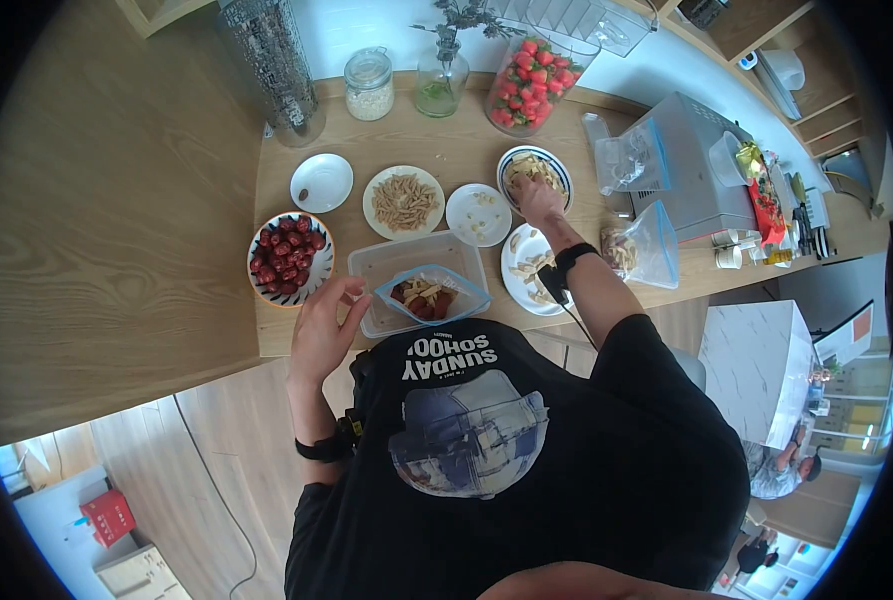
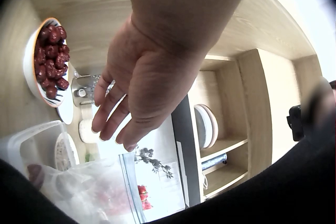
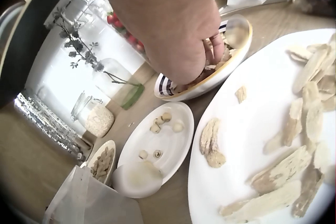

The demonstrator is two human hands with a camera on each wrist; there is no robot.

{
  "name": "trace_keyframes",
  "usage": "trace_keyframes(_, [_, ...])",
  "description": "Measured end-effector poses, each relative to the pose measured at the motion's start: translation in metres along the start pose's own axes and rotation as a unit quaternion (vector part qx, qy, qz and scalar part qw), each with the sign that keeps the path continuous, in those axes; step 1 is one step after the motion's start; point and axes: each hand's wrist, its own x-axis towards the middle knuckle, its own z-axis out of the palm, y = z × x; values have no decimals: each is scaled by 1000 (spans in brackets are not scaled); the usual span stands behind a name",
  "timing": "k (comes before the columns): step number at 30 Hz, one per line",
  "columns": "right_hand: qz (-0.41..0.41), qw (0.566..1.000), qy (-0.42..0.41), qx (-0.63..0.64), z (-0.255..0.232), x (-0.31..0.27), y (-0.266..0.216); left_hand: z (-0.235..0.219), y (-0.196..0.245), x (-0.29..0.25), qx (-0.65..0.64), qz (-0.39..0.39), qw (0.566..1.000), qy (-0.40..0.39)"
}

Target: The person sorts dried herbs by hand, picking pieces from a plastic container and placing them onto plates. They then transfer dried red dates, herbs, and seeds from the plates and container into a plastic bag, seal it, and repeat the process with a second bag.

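My right hand (image 1: pixel 540 204) reaches into a striped-rim bowl (image 3: pixel 215 77) of pale dried slices (image 1: pixel 528 168). Its fingers curl down among the slices, with the fingertips partly hidden. My left hand (image 1: pixel 322 325) hangs with loose fingers between the bowl of red dates (image 1: pixel 284 258) and the clear plastic box (image 1: pixel 366 262). Nothing is in this hand in the left wrist view. Inside the box stands an open zip bag (image 1: pixel 471 290) with red dates and pale slices in it. A white plate (image 3: pixel 247 103) of long pale slices lies beside my right wrist.
Nearby are a plate of tan pieces (image 1: pixel 403 203), a plate with small pale rounds (image 1: pixel 479 218) and a white dish (image 1: pixel 322 183) holding one small brown item. Behind them stand a glass jar (image 1: pixel 369 85), a vase (image 1: pixel 440 82) and a strawberry container (image 1: pixel 532 88). Filled bags (image 1: pixel 644 245) lie right.
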Motion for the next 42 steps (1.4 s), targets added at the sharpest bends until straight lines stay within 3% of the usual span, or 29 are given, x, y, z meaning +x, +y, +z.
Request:
trace_keyframes(29, [43,992,45,111,-10,-3,1,-2,3,6,4,1,1000,-20])
trace_keyframes(37, [-21,980,130,151,0,-3,15,-3,11,6,-25,-5,999,-34])
trace_keyframes(42, [-12,981,127,148,2,-5,14,0,7,6,-4,8,1000,-2])
